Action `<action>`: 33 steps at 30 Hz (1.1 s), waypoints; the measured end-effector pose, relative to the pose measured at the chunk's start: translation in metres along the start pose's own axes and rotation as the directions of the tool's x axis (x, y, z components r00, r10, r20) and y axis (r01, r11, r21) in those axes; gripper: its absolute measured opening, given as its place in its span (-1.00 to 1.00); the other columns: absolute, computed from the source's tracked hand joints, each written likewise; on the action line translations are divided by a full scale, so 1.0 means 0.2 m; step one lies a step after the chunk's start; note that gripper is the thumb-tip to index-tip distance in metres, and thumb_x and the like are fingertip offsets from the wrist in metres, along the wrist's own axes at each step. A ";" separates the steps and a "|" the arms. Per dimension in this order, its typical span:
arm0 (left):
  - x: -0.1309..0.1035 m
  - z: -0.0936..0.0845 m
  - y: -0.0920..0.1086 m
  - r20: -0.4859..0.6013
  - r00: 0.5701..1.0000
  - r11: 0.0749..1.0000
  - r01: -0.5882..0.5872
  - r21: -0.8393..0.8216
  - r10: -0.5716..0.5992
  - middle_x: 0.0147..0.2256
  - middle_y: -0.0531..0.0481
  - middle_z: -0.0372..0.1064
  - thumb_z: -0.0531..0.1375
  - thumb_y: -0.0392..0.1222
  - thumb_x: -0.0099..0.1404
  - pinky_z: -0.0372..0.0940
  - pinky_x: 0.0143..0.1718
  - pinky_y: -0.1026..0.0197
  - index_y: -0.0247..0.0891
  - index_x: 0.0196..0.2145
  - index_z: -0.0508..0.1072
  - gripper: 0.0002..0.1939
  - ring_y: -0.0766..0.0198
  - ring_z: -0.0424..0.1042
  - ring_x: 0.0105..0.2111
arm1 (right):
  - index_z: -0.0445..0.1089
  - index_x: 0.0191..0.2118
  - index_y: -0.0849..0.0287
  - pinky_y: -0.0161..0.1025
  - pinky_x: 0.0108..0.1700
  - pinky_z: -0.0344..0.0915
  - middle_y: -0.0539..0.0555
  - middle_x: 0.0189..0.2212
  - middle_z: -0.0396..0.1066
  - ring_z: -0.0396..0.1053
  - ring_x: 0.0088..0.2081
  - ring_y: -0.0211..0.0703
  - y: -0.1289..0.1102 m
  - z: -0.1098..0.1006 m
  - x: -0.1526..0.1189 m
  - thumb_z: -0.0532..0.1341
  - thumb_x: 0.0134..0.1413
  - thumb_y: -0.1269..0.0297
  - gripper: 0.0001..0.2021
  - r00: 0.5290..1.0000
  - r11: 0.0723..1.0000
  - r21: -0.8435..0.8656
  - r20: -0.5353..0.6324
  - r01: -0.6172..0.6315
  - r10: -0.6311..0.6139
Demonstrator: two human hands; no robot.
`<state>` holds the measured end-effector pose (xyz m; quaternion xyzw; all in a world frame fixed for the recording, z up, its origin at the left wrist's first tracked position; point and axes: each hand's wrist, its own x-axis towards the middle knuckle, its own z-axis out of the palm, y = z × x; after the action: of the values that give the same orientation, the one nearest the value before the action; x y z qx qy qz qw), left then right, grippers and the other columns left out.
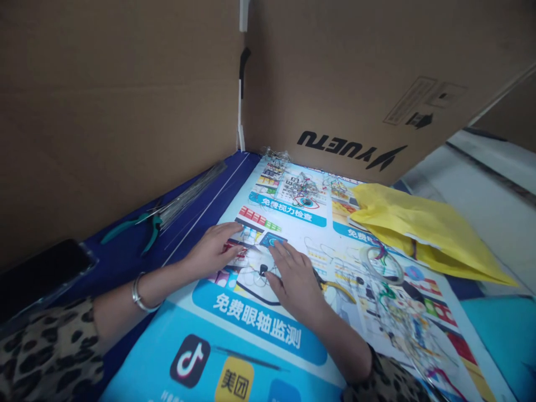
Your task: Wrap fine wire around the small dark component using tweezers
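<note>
My left hand [215, 248], with a bangle on the wrist, rests low over the printed sheet [307, 338], thumb and fingers apart. My right hand [295, 276] lies across the sheet's middle, fingers stretched toward the left hand and thumb apart. Between the two hands are fine lines like thin wire, too faint to trace. A yellow-handled tool [341, 290] lies partly hidden behind my right hand. Tangled thin wires [402, 318] with coloured bits spread to its right, near a clear round roll [383, 265].
Teal-handled pliers [153, 231] and a bundle of straight wires [190, 195] lie on blue cloth at left, near a dark phone-like slab [46, 273]. More tangled wires [304, 187] lie at the back. A yellow bag [427, 231] is at right. Cardboard walls [335, 84] enclose the back.
</note>
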<state>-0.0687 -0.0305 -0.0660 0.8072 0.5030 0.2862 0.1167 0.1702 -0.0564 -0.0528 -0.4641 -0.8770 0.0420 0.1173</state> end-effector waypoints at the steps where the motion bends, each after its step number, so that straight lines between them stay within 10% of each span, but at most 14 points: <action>1: 0.00 0.00 0.00 -0.013 1.000 1.000 -0.010 -0.005 0.010 -0.01 -0.17 0.29 0.10 -0.13 0.21 0.17 0.02 0.02 -0.29 -0.02 0.28 -0.62 0.12 0.25 0.02 | 0.11 0.15 0.18 0.00 0.11 -0.03 0.11 0.17 0.06 -0.07 0.19 -0.03 0.01 0.00 0.00 -0.05 0.16 0.16 -0.55 1.000 1.000 0.013 -0.019 -0.002 0.003; 12: -0.01 -0.04 0.05 -0.130 0.990 0.999 -0.048 -0.020 0.045 -0.11 -0.09 0.37 0.06 -0.16 0.26 0.22 -0.03 0.04 -0.24 -0.10 0.34 -0.73 0.19 0.32 -0.06 | 0.28 0.00 0.10 -0.09 0.06 0.14 0.07 -0.06 0.35 0.21 0.02 -0.14 0.03 -0.08 -0.05 -0.01 0.14 0.29 -0.68 0.926 0.974 0.226 -0.362 -0.023 0.106; 18: -0.02 -0.05 0.07 -0.144 0.976 0.983 -0.174 -0.049 0.166 -0.10 -0.11 0.37 0.06 -0.23 0.26 0.22 0.01 0.07 -0.27 -0.08 0.33 -0.73 0.20 0.30 -0.04 | 0.32 -0.06 0.17 -0.10 0.02 0.15 0.10 -0.08 0.37 0.24 -0.03 -0.11 0.10 -0.19 -0.08 0.01 0.13 0.28 -0.71 0.976 0.999 0.022 -0.215 -0.037 0.040; 28: -0.02 -0.10 0.22 0.231 0.940 0.953 -0.283 0.108 0.252 0.16 -0.07 0.06 -0.02 -0.18 0.31 0.16 0.08 0.04 -0.15 0.10 0.17 -0.60 0.13 0.10 0.13 | 0.24 0.02 0.17 -0.11 -0.19 0.18 0.19 -0.13 0.36 0.29 -0.16 -0.03 0.11 -0.17 -0.18 0.03 0.09 0.40 -0.65 0.994 0.931 -0.362 0.073 -0.046 0.077; 33: 0.05 -0.04 0.30 0.458 0.836 0.913 -0.393 0.114 0.302 0.25 -0.04 -0.24 0.03 0.05 0.25 -0.02 0.15 -0.11 -0.06 0.21 -0.07 -0.38 0.00 -0.16 0.22 | 0.23 0.01 0.20 -0.11 -0.22 0.17 0.19 -0.21 0.35 0.27 -0.20 -0.02 0.12 -0.15 -0.17 0.05 -0.02 0.54 -0.59 0.997 0.929 -0.367 0.041 -0.043 0.063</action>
<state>-0.0255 -0.0510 -0.0281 0.9358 0.3355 0.0644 0.0874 0.2157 -0.0726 -0.0343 -0.5001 -0.8593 -0.1067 0.0046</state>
